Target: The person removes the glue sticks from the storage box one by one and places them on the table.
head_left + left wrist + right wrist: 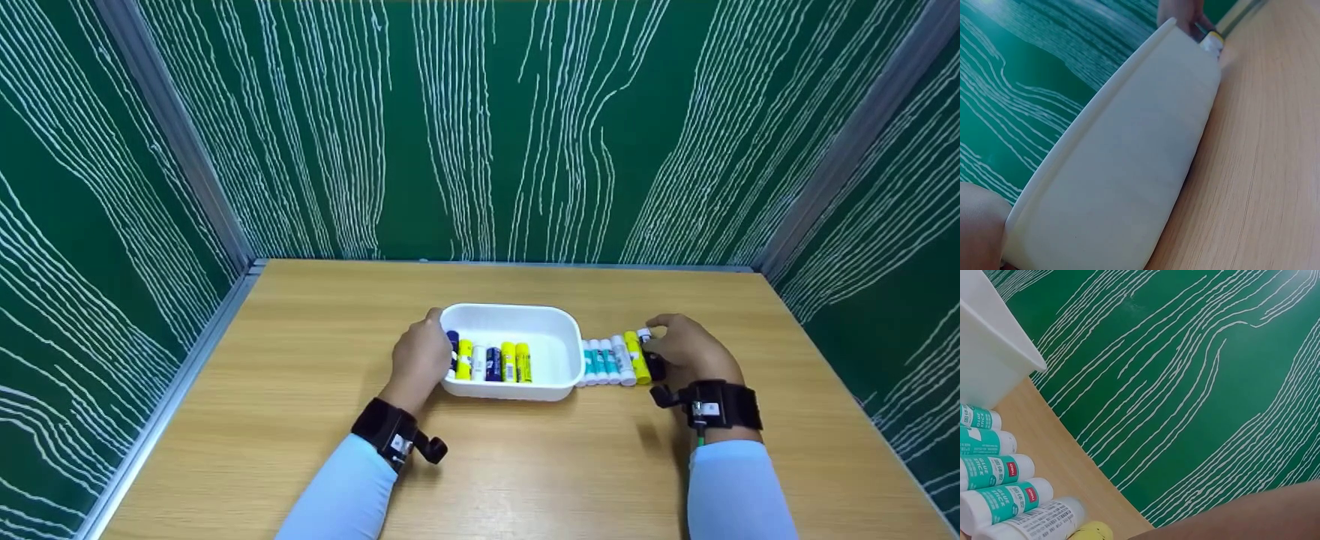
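Observation:
My left hand grips the left end of a white plastic tub, whose outer wall fills the left wrist view. Inside the tub, yellow glue sticks, a white one and dark blue ones stand side by side along the near wall. Right of the tub lies a row of teal-and-white glue sticks, then a white one and a yellow one. At the row's right end my right hand pinches a dark glue stick, partly hidden by the fingers.
Everything rests on a wooden table. Green panels with white wavy lines enclose its back and sides, with grey metal strips at the corners. Each wrist wears a black strap with a small camera.

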The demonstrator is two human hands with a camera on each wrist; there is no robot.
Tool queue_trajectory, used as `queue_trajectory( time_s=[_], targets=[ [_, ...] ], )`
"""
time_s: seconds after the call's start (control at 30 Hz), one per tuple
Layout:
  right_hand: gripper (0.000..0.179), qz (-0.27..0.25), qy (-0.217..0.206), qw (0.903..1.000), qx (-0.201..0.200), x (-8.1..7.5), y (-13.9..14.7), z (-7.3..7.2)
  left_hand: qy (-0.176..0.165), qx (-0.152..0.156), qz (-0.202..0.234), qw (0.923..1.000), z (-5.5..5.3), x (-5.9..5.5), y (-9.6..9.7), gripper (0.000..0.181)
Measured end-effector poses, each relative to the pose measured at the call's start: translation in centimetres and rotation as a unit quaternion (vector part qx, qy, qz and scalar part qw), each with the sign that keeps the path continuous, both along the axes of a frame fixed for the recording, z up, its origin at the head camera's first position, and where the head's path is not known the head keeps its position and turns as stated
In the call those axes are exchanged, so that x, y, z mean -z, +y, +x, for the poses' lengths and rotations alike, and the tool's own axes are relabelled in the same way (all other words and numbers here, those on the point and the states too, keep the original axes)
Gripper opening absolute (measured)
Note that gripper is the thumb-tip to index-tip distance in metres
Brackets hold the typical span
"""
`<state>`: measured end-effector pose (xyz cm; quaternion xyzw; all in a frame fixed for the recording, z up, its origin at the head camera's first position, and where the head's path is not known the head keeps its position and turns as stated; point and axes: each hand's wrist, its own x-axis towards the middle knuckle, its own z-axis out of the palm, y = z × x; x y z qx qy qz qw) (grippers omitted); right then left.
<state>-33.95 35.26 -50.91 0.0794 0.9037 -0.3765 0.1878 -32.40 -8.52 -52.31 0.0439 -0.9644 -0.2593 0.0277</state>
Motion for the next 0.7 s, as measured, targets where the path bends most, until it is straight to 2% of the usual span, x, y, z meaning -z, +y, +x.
queue_trajectory(
  time_s=[0.13,0.37,0.57,0.7],
  targets=[
    [0.071,0.026,0.006,0.9996,-0.009,-0.1,0.1,-0.1,-0.004,-0.003,0.002,1.0000,-0.1,0.0,0.0,0.050],
    [0.074,0.003,-0.007,1.0000,0.007,-0.6,0.0,0.3,-0.009,-0.006,0.004,0.9999,0.0,-0.1,0.1,0.050],
    [0.074,0.043,0.002,0.9991,-0.002,-1.6,-0.3,0.7,-0.016,-0.008,0.005,0.9998,0.0,-0.2,0.1,0.051],
    [0.074,0.082,0.017,0.9965,0.003,-3.3,-0.6,1.0,-0.009,-0.002,0.000,1.0000,0.1,-0.3,0.1,0.050]
  ],
)
